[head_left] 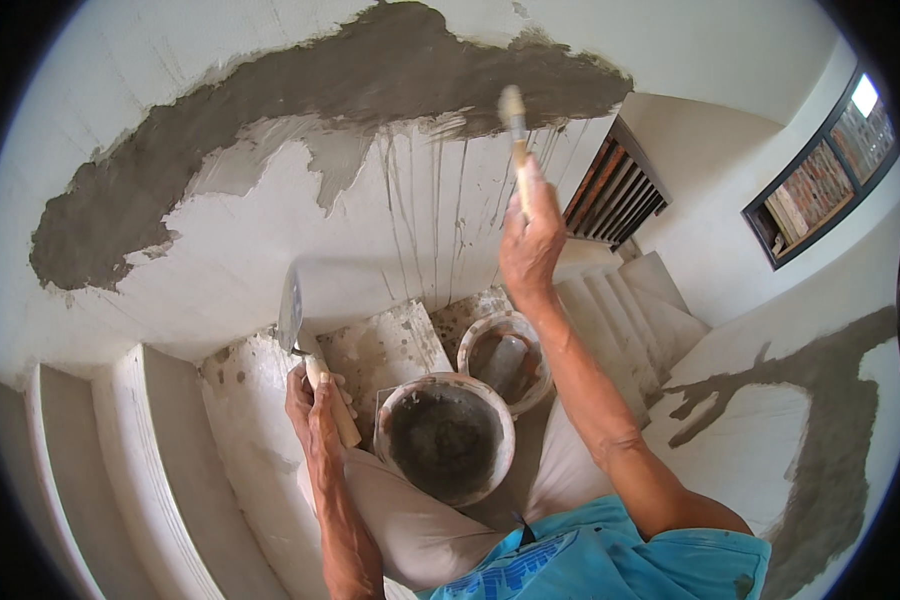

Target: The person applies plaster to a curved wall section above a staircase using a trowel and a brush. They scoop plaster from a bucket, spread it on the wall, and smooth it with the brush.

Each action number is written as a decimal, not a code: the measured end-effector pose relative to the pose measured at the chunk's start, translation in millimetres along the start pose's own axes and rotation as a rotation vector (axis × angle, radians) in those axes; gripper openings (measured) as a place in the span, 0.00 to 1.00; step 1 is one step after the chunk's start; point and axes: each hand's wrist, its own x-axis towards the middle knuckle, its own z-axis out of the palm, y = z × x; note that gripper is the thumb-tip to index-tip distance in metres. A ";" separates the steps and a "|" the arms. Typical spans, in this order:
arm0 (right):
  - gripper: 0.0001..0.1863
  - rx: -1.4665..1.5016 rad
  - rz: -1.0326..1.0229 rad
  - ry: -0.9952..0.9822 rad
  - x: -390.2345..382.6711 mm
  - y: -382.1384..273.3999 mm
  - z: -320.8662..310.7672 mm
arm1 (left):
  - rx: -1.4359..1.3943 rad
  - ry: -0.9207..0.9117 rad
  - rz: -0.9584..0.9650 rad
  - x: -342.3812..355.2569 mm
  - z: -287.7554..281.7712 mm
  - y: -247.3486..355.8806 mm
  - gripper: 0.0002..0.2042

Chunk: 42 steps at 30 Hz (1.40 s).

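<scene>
1. The person's right hand (pixel 533 235) is raised at upper centre, fingers closed around the pale handle of a paintbrush (pixel 519 138). Motion blurs the fingers, so the exact placing of each cannot be told.
2. The brush points upward, its light bristles in front of the lower right part of a dark grey plaster patch (pixel 300 90) on the white wall (pixel 270 225). Whether the bristles touch the plaster cannot be told.
3. The left hand (pixel 320 400) is lower, left of centre. Its fingers are curled closed around the wooden handle of a trowel (pixel 289 312), whose metal blade points up, edge nearly toward the viewer.
4. Between the person's knees stands a round mortar bucket (pixel 508 430) holding dark grey mix, its rim smeared.
5. Just behind it, toward the wall, is a second bucket (pixel 464 352), splashed with plaster.
6. Concrete stairs (pixel 185 450) run along the left. At far right, a black-framed window (pixel 815 195) is set in the white wall; grey plaster (pixel 832 460) also marks the surface below.
</scene>
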 end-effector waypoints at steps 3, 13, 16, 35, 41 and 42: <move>0.32 -0.145 0.034 0.041 15.0 13.6 3.4 | -0.019 -0.015 0.010 1.6 -0.4 -1.8 0.20; 0.32 0.098 -0.029 -0.137 -24.6 -36.9 21.0 | -0.021 -0.013 0.020 1.2 -3.6 -2.3 0.21; 0.34 -0.112 -0.038 -0.033 2.4 -15.9 7.1 | -0.038 -0.020 -0.022 0.9 -5.0 -0.3 0.21; 0.34 -0.289 -0.060 0.086 39.5 14.6 7.7 | -0.056 0.002 -0.013 1.7 -3.8 -5.8 0.22; 0.33 -0.059 -0.042 -0.178 3.1 -24.6 21.3 | -0.021 -0.005 -0.025 3.6 -2.3 -4.3 0.21; 0.33 0.020 -0.030 -0.164 -1.4 -24.1 19.2 | -0.017 0.001 -0.023 2.6 -2.8 -4.3 0.21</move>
